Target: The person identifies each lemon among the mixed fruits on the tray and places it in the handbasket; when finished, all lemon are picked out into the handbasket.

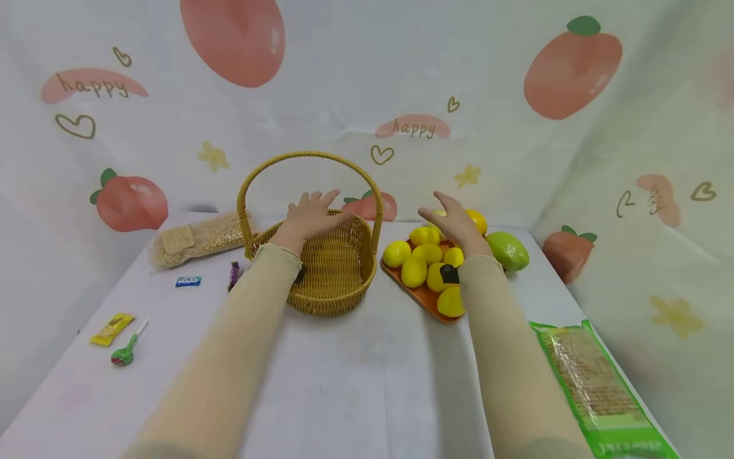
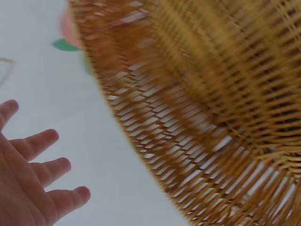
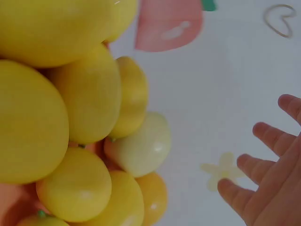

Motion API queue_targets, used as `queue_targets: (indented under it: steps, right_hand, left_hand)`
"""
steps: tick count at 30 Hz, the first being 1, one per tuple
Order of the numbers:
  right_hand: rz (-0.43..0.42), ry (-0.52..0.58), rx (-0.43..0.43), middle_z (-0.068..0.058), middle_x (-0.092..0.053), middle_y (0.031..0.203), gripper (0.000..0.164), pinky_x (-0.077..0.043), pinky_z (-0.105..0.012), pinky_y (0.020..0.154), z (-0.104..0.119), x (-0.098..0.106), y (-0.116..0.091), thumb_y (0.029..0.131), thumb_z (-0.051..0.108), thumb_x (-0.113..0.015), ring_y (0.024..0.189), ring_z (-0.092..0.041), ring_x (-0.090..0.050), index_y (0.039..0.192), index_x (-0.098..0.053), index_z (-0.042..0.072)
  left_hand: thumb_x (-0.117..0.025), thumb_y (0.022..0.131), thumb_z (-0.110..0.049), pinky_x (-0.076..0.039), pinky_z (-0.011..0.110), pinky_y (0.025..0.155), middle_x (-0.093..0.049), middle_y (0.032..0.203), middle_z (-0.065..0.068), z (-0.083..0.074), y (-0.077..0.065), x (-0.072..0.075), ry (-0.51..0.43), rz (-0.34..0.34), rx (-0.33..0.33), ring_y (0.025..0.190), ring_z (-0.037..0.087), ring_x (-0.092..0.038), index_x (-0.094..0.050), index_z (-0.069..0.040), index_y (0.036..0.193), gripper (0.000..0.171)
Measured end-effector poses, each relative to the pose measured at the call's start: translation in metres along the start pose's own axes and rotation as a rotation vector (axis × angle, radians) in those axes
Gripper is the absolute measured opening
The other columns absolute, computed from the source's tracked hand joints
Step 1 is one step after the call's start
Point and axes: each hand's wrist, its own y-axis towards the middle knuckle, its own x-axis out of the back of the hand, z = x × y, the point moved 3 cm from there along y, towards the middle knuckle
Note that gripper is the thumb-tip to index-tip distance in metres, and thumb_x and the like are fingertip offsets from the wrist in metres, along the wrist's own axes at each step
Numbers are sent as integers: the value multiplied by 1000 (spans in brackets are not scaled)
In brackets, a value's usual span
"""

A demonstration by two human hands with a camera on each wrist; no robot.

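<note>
A woven wicker basket (image 1: 332,299) with a tall arched handle stands mid-table. My left hand (image 1: 312,220) hovers over its left side, fingers spread and holding nothing. In the left wrist view, bare fingers of the left hand (image 2: 28,179) point past the basket's slatted wall (image 2: 155,113). Right of the basket, an orange-brown tray (image 1: 423,297) bears several yellow lemon-like fruits (image 1: 414,271). Over the back right of this pile is my right hand (image 1: 455,223), its fingers extended and empty. The right wrist view shows the fruits (image 3: 28,122) apart from the right hand (image 3: 277,188).
A green, mango-like fruit (image 1: 508,250) lies right of the tray. A green-edged packet (image 1: 602,382) is at the right edge. Leftward lie a clear bag of pale grains (image 1: 201,241), a blue packet (image 1: 188,281), a purple sweet (image 1: 234,274), a yellow packet (image 1: 112,329) and a lollipop (image 1: 126,352).
</note>
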Motion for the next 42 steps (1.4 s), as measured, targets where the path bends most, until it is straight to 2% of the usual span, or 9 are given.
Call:
queue_targets:
  steps: [8, 13, 18, 23, 27, 32, 37, 40, 42]
  right_hand:
    - [-76, 291, 58, -4, -13, 156, 77, -14, -55, 111, -11, 8, -25, 87, 56, -49, 142, -31, -10, 149, -18, 23]
    - [-122, 456, 138, -6, -21, 154, 67, -18, -52, 111, -15, 3, -44, 91, 37, -54, 141, -29, -15, 148, -24, 17]
    - [-142, 611, 177, -12, -26, 151, 61, -20, -52, 110, -29, -13, -67, 90, 18, -57, 139, -31, -20, 144, -31, 6]
    - [-178, 680, 197, -20, -36, 144, 54, -20, -51, 111, -50, -31, -89, 88, 10, -58, 135, -35, -28, 137, -39, -2]
    - [-192, 726, 186, -7, -49, 134, 51, -20, -50, 111, -67, -43, -102, 87, 7, -61, 129, -24, -38, 133, -42, -5]
    - [-179, 708, 194, 0, -55, 128, 50, -26, -39, 111, -88, -52, -107, 84, 0, -61, 117, -1, -45, 130, -44, -7]
    - [-131, 651, 201, -2, -57, 127, 52, -34, -17, 102, -102, -58, -109, 80, -2, -65, 118, -5, -47, 129, -46, -7]
    - [-96, 619, 166, -12, -55, 129, 54, -32, -27, 106, -107, -61, -110, 78, 1, -69, 116, -3, -47, 128, -48, -6]
    - [-76, 591, 138, -18, -53, 129, 54, -28, -38, 110, -110, -61, -110, 77, 3, -71, 114, -3, -46, 127, -50, -4]
  left_hand:
    - [-39, 88, -63, -19, 52, 110, -19, 153, 10, 14, -42, 25, -327, -67, -94, 141, 30, -15, -19, -22, 149, 76]
    - [-40, 94, -50, -18, 56, 109, -18, 153, 11, 24, -77, 27, -522, -153, -150, 140, 33, -14, -19, -19, 149, 66]
    - [-41, 94, -41, -17, 58, 108, -26, 149, 17, 33, -111, 13, -821, -378, -200, 138, 36, -19, -27, -10, 146, 62]
    - [-43, 91, -36, -21, 50, 107, -37, 141, 13, 45, -137, -11, -1107, -584, -149, 131, 25, -31, -34, -7, 143, 60]
    - [-43, 89, -30, -16, 55, 110, -45, 131, 3, 58, -149, -26, -1252, -662, -92, 126, 22, -36, -38, -9, 141, 56]
    - [-42, 87, -21, -23, 52, 109, -48, 127, 5, 67, -156, -37, -1330, -790, 4, 119, 22, -42, -42, -3, 137, 53]
    - [-44, 88, -14, -35, 30, 99, -49, 127, 4, 77, -149, -51, -1317, -920, -19, 110, 15, -45, -44, 0, 135, 49]
    - [-46, 87, -11, -34, 19, 90, -42, 131, 7, 80, -142, -58, -1300, -932, 16, 111, 15, -40, -40, 2, 137, 51]
    - [-47, 88, -12, -32, 19, 92, -35, 137, 10, 79, -139, -61, -1284, -885, 85, 117, 19, -35, -35, -2, 141, 55]
